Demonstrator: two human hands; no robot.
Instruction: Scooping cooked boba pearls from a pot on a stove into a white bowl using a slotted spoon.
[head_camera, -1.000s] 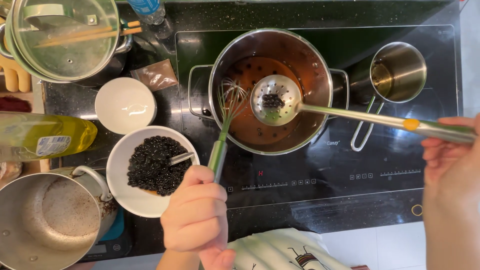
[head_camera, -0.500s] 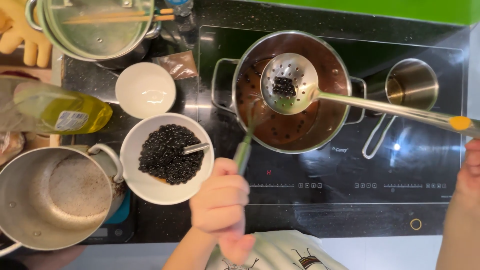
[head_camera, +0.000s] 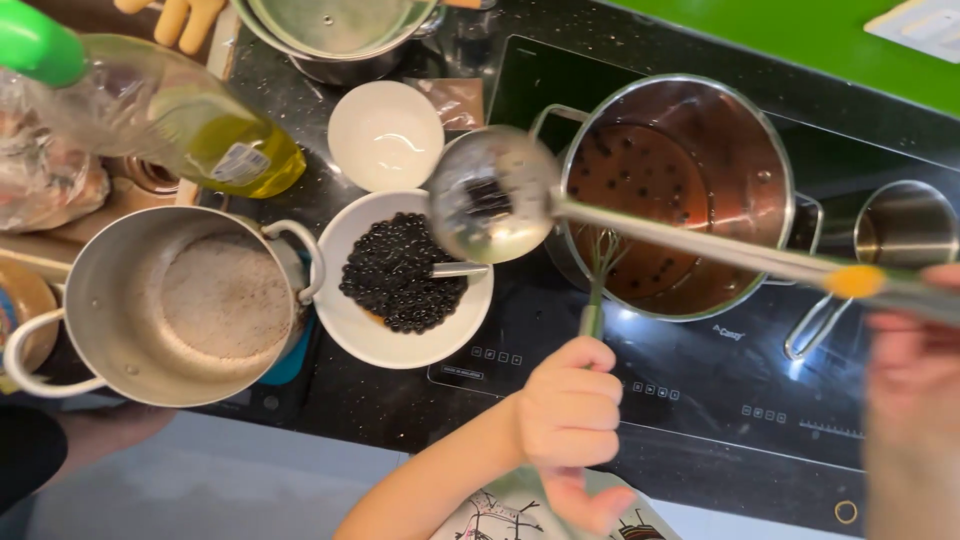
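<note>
— Over the black cooktop (head_camera: 700, 390), what does each hand have?

— At the right edge, the person's right hand (head_camera: 915, 380) shows only as a blur beside the end of a long metal handle with a yellow band. Whether its fingers are wrapped round that handle cannot be told from this view. The handle belongs to a perforated metal skimmer (head_camera: 492, 195), which reaches leftward across the steel pot (head_camera: 770, 150).

— Where is the skimmer's bowl?

— It hangs above the gap between the pot and the white bowl of dark pearls (head_camera: 405, 275), overlapping that bowl's upper right rim. A few dark pearls lie in the skimmer. A spoon handle pokes out of the pearls in the bowl.

— And the other hand?

— The left hand (head_camera: 572, 415), low in the middle, is a closed fist round the green handle of a whisk (head_camera: 598, 275). The whisk's wire head dips over the near rim into the pot, where brown liquid holds scattered dark pearls.

— What else stands about?

— An empty small white bowl (head_camera: 385, 135) sits just behind the pearl bowl. A larger aluminium pot (head_camera: 175, 305) stands left of it, a bottle of yellow liquid (head_camera: 170, 125) with a green cap is above that, and a small steel cup (head_camera: 905, 225) sits right of the pot.
</note>
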